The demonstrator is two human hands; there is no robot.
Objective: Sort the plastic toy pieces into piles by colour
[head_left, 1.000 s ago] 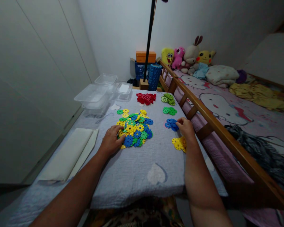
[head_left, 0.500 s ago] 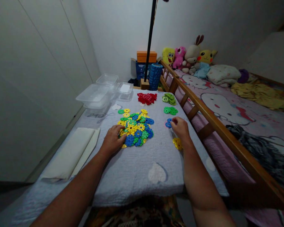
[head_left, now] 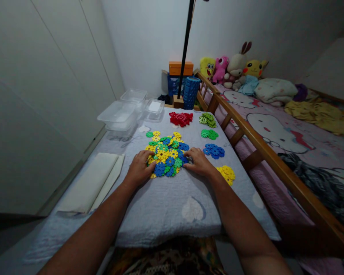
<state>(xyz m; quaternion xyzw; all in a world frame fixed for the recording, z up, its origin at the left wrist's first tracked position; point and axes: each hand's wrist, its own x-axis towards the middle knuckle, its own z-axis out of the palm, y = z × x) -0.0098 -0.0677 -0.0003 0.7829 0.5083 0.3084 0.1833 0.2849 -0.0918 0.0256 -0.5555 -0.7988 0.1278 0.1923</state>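
Observation:
A mixed pile of yellow, blue and green snowflake discs (head_left: pixel 162 154) lies in the middle of the cloth-covered table. My left hand (head_left: pixel 141 165) rests against the pile's left edge, thumb and fingers apart. On the opposite side, my right hand (head_left: pixel 197 161) touches blue discs at the pile's right edge, its thumb spread from the fingers. Beyond my right hand are smaller single-colour groups: blue discs (head_left: pixel 214 151), green discs (head_left: pixel 209 134) and yellow discs (head_left: pixel 227 173), partly behind my forearm. Farther back lie red pieces (head_left: pixel 180 118) and light-green pieces (head_left: pixel 208 120).
Clear plastic containers (head_left: pixel 117 114) stand at the table's back left. A folded cream cloth (head_left: pixel 88 183) lies at the left. The bed's wooden rail (head_left: pixel 255 149) runs along the right side, and a black pole (head_left: pixel 185 49) rises at the far end.
My right hand has moved left from the blue group to the mixed pile, leaving the blue discs behind. My left hand stays at the pile. The view has shifted slightly.

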